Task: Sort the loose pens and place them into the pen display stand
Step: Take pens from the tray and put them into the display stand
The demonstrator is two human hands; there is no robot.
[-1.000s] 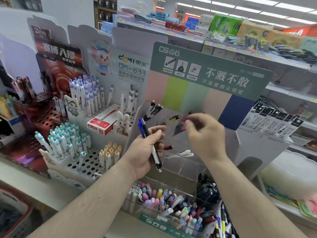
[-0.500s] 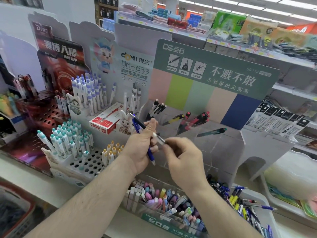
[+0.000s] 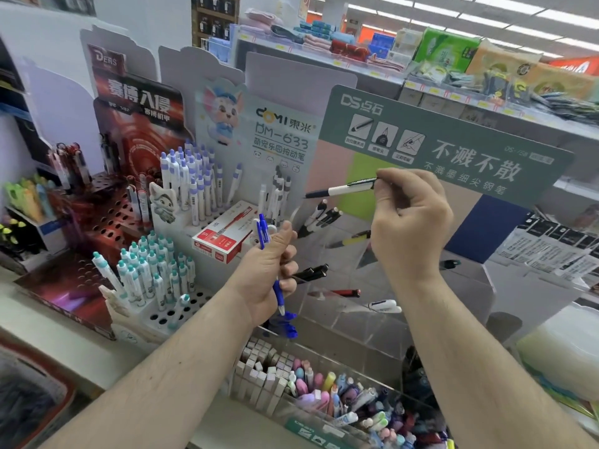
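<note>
My left hand (image 3: 270, 268) grips blue pens (image 3: 264, 234), held upright in front of the display. My right hand (image 3: 410, 222) pinches a white-and-black pen (image 3: 343, 189), held nearly level with its dark tip pointing left, above the clear acrylic pen display stand (image 3: 421, 303). The stand's upper left compartment holds a few black-and-white pens (image 3: 319, 217). Other compartments hold a yellow-banded pen (image 3: 351, 239), black pens (image 3: 311, 273), a red pen (image 3: 340, 292) and a white pen (image 3: 382, 306).
A white peg stand (image 3: 162, 315) with teal-capped pens stands at the left, with purple-capped pens (image 3: 191, 186) and a red box (image 3: 223, 238) behind it. A clear bin (image 3: 327, 403) of mixed pens lies below my arms. A green sign (image 3: 453, 147) rises behind the stand.
My right hand drew the white-and-black pen out of my left hand's bundle and lifted it up and to the right. My left hand stays in place with the blue pens.
</note>
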